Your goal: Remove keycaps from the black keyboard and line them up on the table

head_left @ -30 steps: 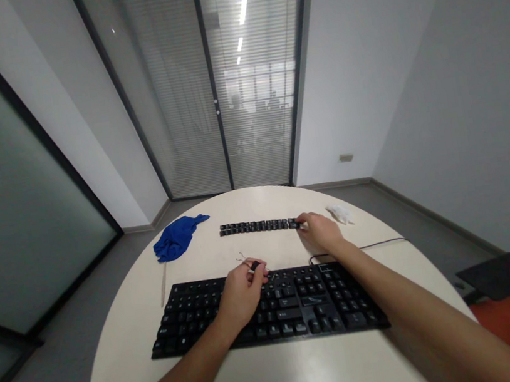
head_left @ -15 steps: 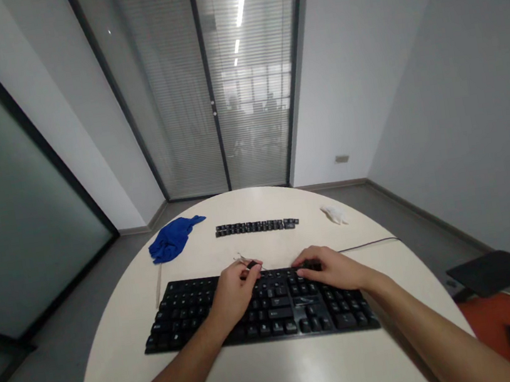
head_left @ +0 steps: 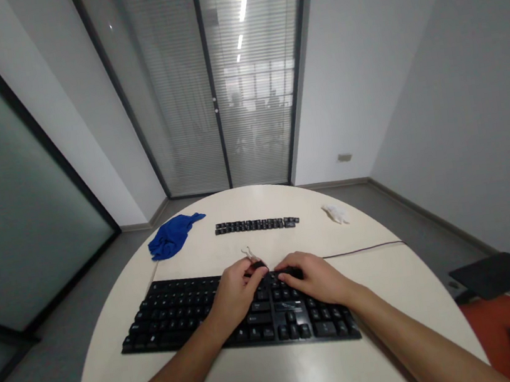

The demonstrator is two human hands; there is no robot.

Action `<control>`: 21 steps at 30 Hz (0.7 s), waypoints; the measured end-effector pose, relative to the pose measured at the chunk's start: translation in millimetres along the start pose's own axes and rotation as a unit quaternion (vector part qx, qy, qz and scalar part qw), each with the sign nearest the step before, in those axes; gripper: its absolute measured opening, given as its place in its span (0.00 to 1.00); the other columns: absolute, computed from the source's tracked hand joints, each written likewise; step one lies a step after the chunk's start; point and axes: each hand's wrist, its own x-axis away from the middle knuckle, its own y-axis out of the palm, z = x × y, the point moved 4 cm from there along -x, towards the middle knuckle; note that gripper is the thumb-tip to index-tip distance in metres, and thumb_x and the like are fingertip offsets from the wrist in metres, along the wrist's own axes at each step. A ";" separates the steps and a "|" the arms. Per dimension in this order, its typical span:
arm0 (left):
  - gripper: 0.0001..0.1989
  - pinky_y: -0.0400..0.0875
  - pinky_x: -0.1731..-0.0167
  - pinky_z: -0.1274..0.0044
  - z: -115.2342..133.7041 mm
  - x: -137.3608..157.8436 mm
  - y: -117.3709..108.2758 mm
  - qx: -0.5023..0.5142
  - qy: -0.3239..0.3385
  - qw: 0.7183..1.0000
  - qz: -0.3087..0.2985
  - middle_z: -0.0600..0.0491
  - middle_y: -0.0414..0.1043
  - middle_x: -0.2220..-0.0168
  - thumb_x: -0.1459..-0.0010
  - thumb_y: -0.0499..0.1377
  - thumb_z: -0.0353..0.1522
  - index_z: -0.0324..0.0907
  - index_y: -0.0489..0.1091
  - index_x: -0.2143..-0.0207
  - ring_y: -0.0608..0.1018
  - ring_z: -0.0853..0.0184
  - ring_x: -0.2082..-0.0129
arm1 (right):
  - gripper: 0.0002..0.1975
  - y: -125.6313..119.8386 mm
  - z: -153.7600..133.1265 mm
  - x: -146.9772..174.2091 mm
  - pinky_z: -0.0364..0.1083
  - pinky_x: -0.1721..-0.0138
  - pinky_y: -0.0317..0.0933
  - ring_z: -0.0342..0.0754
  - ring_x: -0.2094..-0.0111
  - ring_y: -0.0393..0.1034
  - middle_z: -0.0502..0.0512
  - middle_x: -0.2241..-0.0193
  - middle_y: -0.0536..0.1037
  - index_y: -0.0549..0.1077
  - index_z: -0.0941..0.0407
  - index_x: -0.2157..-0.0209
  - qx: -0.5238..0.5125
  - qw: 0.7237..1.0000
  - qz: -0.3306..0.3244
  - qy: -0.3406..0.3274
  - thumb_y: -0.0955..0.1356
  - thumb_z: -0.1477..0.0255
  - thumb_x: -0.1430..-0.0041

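Note:
A black keyboard lies on the table, turned slightly, with both hands over its far edge. My left hand is closed on a small wire keycap puller. The puller's bent wire ends point away from me, and its dark body is partly hidden by the fingers. My right hand grips the keyboard's far edge, thumb on top and fingers bent over the rim. Beyond the hands, two rows of loose black keycaps sit on the table.
A crumpled blue cloth rests at the far left of the round white table. A crumpled white tissue lies far right. The keyboard's cable runs off rightward. An orange chair stands at the right.
The keyboard has slid left and turned slightly, with my right hand moving left along with it. My left hand has stayed near its place, the puller's wire ends now tilted farther right.

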 end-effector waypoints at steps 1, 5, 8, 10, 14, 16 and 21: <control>0.09 0.71 0.68 0.77 0.1 -0.2 0.2 -0.003 0.003 1.000 -0.004 0.51 0.78 0.68 0.40 0.58 0.35 0.39 0.74 0.66 0.78 0.65 0.68 | 0.11 0.3 -0.7 -0.2 0.49 0.54 0.63 0.50 0.58 0.72 0.53 0.60 0.80 0.77 0.52 0.56 0.000 1.000 -0.001 -0.001 0.66 0.67 0.38; 0.07 0.70 0.66 0.77 2.2 -0.6 -0.2 -0.027 0.034 0.999 -0.022 0.52 0.77 0.67 0.39 0.58 0.33 0.39 0.74 0.66 0.77 0.65 0.67 | 0.10 0.4 -1.9 -0.4 0.48 0.54 0.63 0.50 0.57 0.72 0.52 0.60 0.80 0.77 0.51 0.57 0.003 1.000 0.000 -0.004 0.66 0.68 0.38; 0.07 0.69 0.63 0.76 4.0 0.1 -0.4 -0.048 0.059 0.997 -0.027 0.52 0.76 0.66 0.39 0.57 0.33 0.40 0.74 0.66 0.76 0.65 0.66 | 0.10 0.5 -2.9 0.0 0.48 0.54 0.63 0.50 0.58 0.72 0.52 0.60 0.80 0.77 0.51 0.58 -0.001 1.000 0.000 -0.010 0.66 0.68 0.38; 0.07 0.69 0.63 0.76 3.2 0.5 0.0 -0.050 0.059 0.997 -0.029 0.51 0.76 0.66 0.39 0.57 0.33 0.40 0.73 0.66 0.76 0.64 0.65 | 0.09 0.6 -3.6 0.2 0.47 0.54 0.63 0.49 0.58 0.72 0.52 0.60 0.80 0.77 0.52 0.58 -0.004 1.000 -0.001 -0.013 0.66 0.68 0.38; 0.08 0.68 0.65 0.76 0.0 0.4 1.7 -0.041 0.044 0.998 -0.033 0.51 0.76 0.66 0.38 0.56 0.33 0.40 0.72 0.66 0.76 0.65 0.66 | 0.10 1.2 -4.2 0.7 0.47 0.54 0.63 0.49 0.58 0.73 0.52 0.61 0.80 0.78 0.52 0.59 -0.006 1.000 -0.002 -0.012 0.66 0.69 0.37; 0.08 0.68 0.64 0.76 0.1 0.0 2.3 -0.046 0.044 0.997 -0.032 0.51 0.76 0.66 0.38 0.55 0.34 0.40 0.72 0.67 0.76 0.65 0.66 | 0.10 1.5 -4.6 0.9 0.47 0.54 0.63 0.49 0.59 0.73 0.53 0.61 0.80 0.78 0.52 0.59 -0.009 1.000 -0.002 -0.012 0.65 0.69 0.37; 0.08 0.69 0.65 0.76 2.6 -0.4 1.7 -0.042 0.029 0.998 -0.033 0.52 0.76 0.67 0.38 0.56 0.34 0.40 0.71 0.66 0.77 0.65 0.67 | 0.10 1.9 -7.9 0.8 0.48 0.55 0.64 0.50 0.59 0.73 0.53 0.62 0.80 0.78 0.53 0.59 -0.011 1.000 -0.001 -0.018 0.65 0.69 0.37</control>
